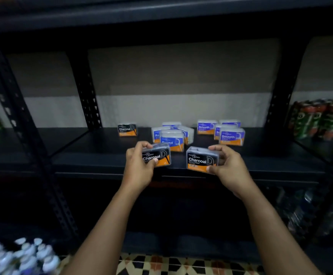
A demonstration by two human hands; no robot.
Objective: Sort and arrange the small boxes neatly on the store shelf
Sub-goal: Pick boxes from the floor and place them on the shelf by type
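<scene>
A person faces a dark store shelf (102,159), each hand holding a black-and-orange Charcoal box above its front edge. The left hand (138,165) has its fingers clamped round one Charcoal box (158,155); the right hand (227,165) grips another Charcoal box (200,160). A third Charcoal box (127,130) stands alone behind the left hand. Right of it sits a loose, jumbled cluster of blue Round boxes (171,138), and further right a tighter group of blue Smooth boxes (231,135). Sorting looks partly done: the Charcoal boxes need grouping and the Round boxes straightening.
</scene>
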